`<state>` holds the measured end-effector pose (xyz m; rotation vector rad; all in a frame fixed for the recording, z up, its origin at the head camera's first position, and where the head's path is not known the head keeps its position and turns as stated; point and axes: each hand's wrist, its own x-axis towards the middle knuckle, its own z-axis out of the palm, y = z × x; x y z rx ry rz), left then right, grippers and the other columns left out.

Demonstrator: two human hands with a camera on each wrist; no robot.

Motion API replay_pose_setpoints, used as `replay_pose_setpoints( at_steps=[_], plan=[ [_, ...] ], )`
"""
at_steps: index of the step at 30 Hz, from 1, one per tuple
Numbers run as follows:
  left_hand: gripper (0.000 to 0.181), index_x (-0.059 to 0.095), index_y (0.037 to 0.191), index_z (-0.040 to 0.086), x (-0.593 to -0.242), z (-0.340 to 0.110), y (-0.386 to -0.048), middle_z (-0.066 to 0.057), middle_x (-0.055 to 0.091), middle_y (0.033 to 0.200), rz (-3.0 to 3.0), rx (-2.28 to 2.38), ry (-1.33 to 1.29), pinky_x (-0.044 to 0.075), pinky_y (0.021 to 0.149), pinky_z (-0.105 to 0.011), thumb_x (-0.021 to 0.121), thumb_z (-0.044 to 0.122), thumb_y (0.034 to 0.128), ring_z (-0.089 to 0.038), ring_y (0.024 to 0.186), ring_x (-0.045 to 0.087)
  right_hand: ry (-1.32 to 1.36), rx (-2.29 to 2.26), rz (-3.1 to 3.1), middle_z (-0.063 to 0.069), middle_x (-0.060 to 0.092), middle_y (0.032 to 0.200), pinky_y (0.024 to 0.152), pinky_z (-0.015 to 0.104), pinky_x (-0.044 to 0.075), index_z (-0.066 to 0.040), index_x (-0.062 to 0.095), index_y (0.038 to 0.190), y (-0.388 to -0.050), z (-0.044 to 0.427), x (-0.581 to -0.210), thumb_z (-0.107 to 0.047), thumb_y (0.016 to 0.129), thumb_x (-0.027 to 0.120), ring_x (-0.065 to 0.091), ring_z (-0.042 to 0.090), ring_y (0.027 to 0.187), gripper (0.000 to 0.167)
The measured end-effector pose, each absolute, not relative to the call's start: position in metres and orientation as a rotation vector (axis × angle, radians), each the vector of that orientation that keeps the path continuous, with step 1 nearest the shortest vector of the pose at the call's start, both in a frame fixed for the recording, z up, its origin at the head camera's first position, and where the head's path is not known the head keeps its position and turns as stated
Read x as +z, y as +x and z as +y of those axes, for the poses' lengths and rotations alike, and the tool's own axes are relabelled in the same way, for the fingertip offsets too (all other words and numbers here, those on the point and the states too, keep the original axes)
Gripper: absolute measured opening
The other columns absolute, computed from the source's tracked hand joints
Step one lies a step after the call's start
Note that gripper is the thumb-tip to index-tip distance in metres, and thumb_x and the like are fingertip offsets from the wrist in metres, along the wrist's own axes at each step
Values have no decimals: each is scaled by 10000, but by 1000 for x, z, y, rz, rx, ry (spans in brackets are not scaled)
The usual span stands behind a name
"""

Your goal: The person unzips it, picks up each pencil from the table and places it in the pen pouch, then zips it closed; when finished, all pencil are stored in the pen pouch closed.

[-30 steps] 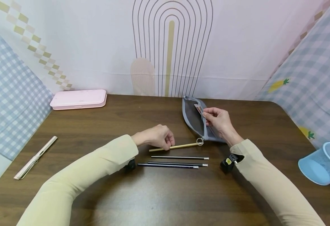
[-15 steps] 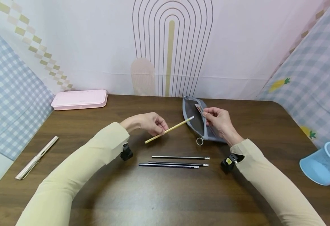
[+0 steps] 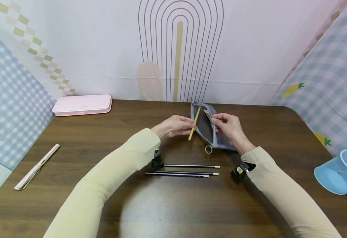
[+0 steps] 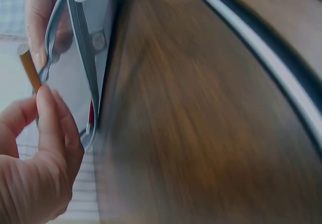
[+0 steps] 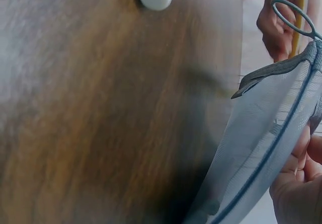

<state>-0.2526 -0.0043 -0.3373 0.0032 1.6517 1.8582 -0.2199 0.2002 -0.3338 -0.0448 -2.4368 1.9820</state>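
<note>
In the head view my left hand pinches a yellow pencil, which stands steeply tilted across the left edge of the unzipped grey pouch. The left wrist view shows the pencil's end above the thumb and fingers of that hand. My right hand grips the pouch's right edge and holds the mouth apart. Pencil ends show inside the pouch. In the right wrist view the mesh side hangs beside my right hand; the yellow pencil is beyond the zipper ring.
Several dark pencils lie in front of the pouch, near the left wrist camera. A pink case sits at the back left, and a folded fan at the left. The blue mesh cup lies tilted at the right.
My left hand has lifted the yellow pencil from the table and carried it right to the pouch, turning it from nearly level to steep. My right hand has stayed on the pouch edge.
</note>
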Motion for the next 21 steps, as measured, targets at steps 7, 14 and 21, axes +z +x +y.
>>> replay_pose_setpoints(
  at_steps=[7,14,21],
  plan=[
    [388,463,1313,-67,-339,17,-256,-148,624,965,1511,1966,-146,542,593,-166,514,-54,929,-233,923,655,-65,1974,-2467,-79,533,678,505,126,479,119,542,1167,-219,198,-334,-55,928,572,502,6,543,297],
    [425,463,1337,-45,-339,30,-258,-249,504,1321,1537,1927,-164,556,719,-195,538,-44,919,-263,1142,573,-72,1957,-2497,-68,543,720,521,122,482,116,544,1174,-218,198,-333,-67,932,571,502,6,564,305],
    [373,533,1256,-48,-340,45,-253,-228,609,1193,1603,1924,-216,506,917,-296,573,-73,886,-250,1067,614,-47,1969,-2484,-72,544,707,518,120,486,123,538,1174,-218,197,-333,-53,932,562,511,0,551,300]
  ],
)
